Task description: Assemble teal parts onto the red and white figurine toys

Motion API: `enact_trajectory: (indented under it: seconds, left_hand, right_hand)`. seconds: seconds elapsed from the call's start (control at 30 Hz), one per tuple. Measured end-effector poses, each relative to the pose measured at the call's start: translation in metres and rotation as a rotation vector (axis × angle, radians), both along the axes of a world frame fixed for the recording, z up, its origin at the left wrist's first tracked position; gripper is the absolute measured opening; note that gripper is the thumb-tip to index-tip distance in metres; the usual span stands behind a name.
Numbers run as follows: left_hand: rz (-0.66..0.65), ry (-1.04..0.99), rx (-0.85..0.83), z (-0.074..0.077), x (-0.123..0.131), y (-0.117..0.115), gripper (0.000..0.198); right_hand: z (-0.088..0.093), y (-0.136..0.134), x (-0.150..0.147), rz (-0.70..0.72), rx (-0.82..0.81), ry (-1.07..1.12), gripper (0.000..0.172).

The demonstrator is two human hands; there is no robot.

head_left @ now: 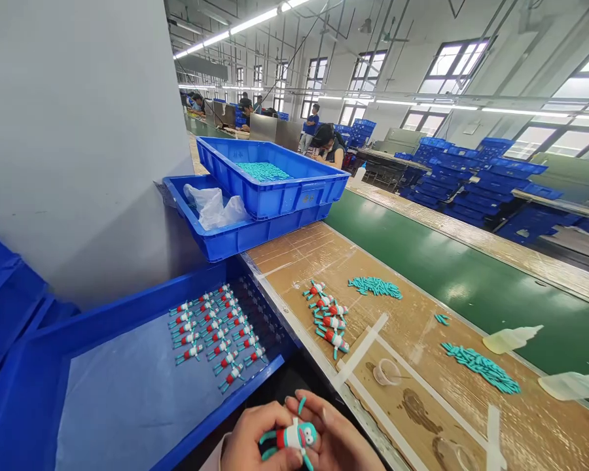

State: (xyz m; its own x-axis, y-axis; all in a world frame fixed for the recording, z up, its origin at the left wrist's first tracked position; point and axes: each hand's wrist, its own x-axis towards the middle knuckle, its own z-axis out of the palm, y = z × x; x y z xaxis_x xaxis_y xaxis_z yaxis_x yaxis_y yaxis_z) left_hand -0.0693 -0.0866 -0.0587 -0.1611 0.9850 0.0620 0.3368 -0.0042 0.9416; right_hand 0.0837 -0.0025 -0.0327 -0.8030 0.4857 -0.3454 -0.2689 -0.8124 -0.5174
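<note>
Head view: my left hand (255, 439) and right hand (336, 439) both pinch one small toy figure (294, 437) at bottom edge, over the gap beside the tabletop (422, 314). Risk: thin teal limbs slip, figure drops into the gap.

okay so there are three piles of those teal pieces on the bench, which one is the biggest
The long pile at the right, nearest the two squeeze bottles. The far pile is shorter; the middle cluster holds few pieces.
</note>
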Motion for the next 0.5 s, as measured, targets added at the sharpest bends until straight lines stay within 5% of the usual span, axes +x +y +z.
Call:
enact_trajectory:
  seconds: [0.1, 0.23, 0.5]
  left_hand:
    - [0.023, 0.086, 0.082, -0.007, -0.002, 0.001, 0.05]
    - [0.063, 0.211, 0.302, -0.009, -0.001, -0.001, 0.044]
    - [-0.07, 0.31, 0.42, 0.014, 0.005, 0.003, 0.045]
  right_hand:
    - [0.0, 0.0, -0.002, -0.086, -0.143, -0.066, 0.035]
    - [0.003, 0.002, 0.001, -0.164, -0.132, -0.163, 0.034]
    - [0.003, -0.001, 0.008, -0.252, -0.004, -0.262, 0.035]
